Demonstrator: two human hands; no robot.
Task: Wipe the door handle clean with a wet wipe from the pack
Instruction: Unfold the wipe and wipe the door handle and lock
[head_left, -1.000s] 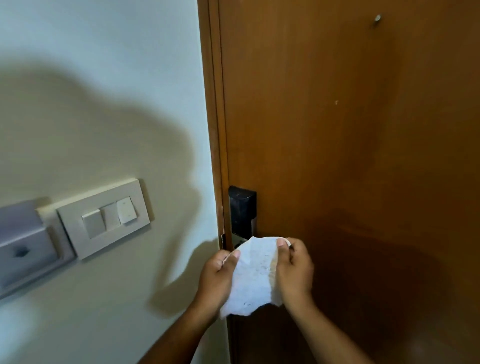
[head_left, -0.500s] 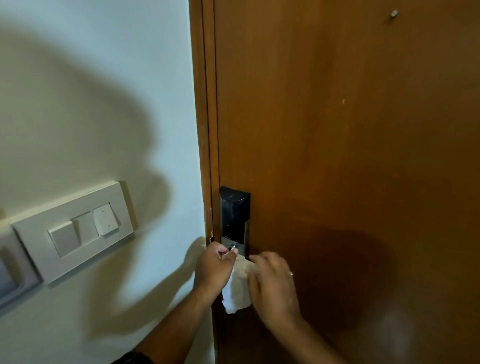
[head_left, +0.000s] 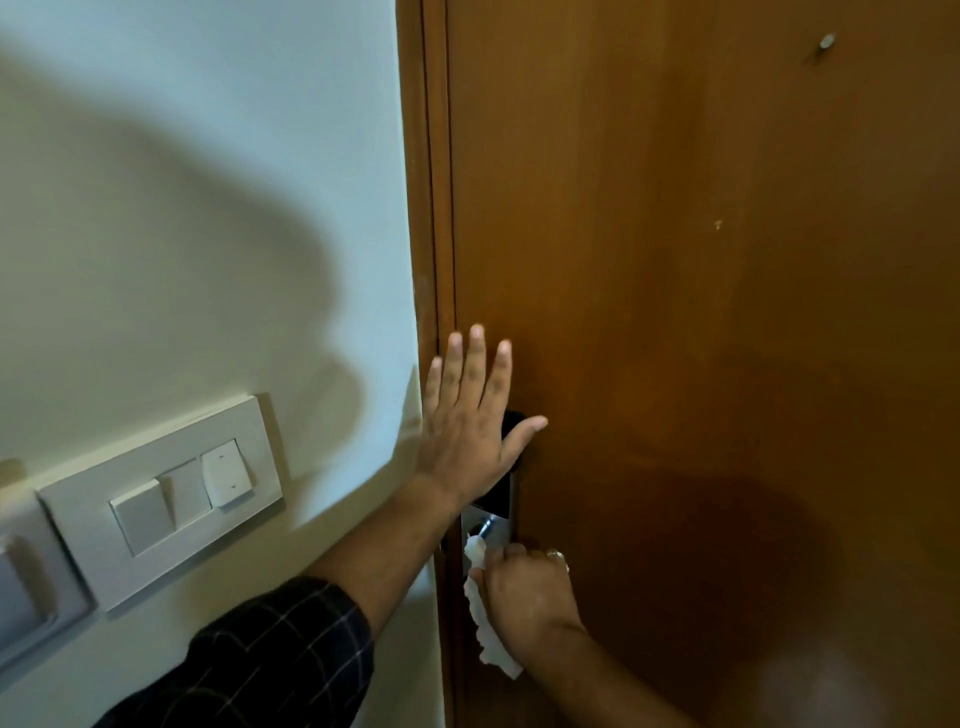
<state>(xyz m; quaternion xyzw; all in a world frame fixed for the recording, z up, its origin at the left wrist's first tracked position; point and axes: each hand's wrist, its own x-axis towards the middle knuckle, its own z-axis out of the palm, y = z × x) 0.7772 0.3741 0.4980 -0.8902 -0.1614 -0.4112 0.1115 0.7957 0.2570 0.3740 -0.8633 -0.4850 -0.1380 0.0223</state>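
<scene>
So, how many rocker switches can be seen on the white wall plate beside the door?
3, in a row on the switch plate: the left switch, the middle switch and the right switch, which is brighter. Another fitting at the left edge is cut off.

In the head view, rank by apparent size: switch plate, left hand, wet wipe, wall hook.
1. switch plate
2. left hand, though nearness to the camera may inflate it
3. wet wipe, partly hidden by the right hand
4. wall hook

White wet wipe (head_left: 485, 621) hangs crumpled over the door handle; the handle itself is hidden.
</scene>
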